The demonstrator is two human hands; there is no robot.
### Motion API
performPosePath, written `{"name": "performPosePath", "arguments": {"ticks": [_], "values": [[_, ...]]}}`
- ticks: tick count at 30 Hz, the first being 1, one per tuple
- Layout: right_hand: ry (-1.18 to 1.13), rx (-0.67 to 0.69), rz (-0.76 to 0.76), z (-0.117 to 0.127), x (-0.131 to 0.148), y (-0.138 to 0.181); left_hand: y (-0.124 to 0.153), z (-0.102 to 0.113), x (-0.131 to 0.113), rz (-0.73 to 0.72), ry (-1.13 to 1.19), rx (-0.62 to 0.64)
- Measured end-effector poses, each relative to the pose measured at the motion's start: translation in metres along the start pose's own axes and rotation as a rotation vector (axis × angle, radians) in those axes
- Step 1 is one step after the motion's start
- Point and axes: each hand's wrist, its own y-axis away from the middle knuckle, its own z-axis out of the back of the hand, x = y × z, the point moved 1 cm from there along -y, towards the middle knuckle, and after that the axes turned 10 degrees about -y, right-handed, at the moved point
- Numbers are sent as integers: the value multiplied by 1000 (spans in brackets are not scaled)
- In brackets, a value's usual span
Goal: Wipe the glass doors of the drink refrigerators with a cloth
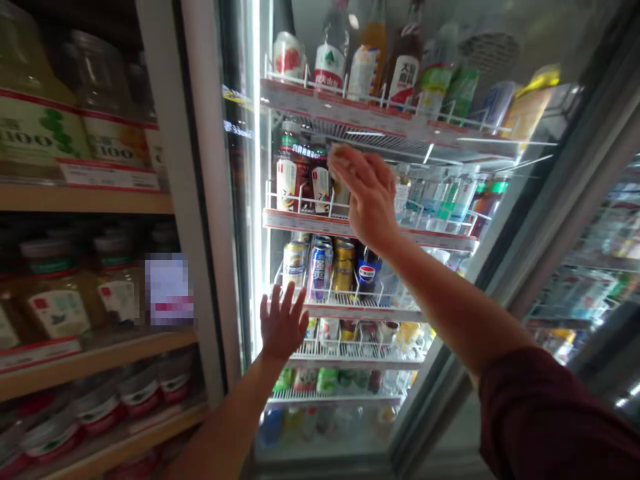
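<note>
My right hand is raised in front of a lit drinks fridge, level with its second shelf. Its fingers stretch out to the left, close together, and I make out nothing in them. Behind the fingertips stand dark bottles with white labels. Lower down, my left hand is open with fingers spread, in front of the shelf with upright cans and a dark blue bottle. Whether either hand touches glass or a shelf, I cannot tell.
On the left, a wooden rack holds large juice bottles, smaller bottles and jars. The fridge's top shelf carries several bottles. A slanting metal frame runs along the right, with more stocked shelves beyond.
</note>
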Motion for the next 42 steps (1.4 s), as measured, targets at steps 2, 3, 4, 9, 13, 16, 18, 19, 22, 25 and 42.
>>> {"name": "performPosePath", "arguments": {"ticks": [2, 3, 4, 9, 13, 16, 18, 19, 22, 25, 42], "values": [[11, -131, -60, 9, -8, -26, 0, -1, 0, -2, -1, -9], [9, -226, -115, 13, -15, -42, 0, -1, 0, 2, 2, -13], [-4, -331, -177, 16, -20, -56, 0, -1, 0, 7, 7, -15], [-80, -267, -23, -13, -1, -89, 2, -1, 0, 12, 10, -11], [-115, 12, 213, -23, 8, -115, 2, 1, -1, 7, 7, 0], [-68, -204, -28, -15, 0, -137, 1, 1, -2, 10, 10, 0], [-25, -240, -136, -20, 9, -135, 2, 2, -2, 6, 3, 0], [-13, -188, -105, -26, 18, -130, 2, 2, -2, 0, -2, 1], [-23, 100, 241, -40, 47, -112, 3, 1, -1, -4, -8, 7], [-11, 164, 272, -24, 36, -123, 3, 1, -1, 8, -3, 15], [-5, -169, -81, 4, -18, -3, 1, 0, -1, 14, 15, -18]]}}
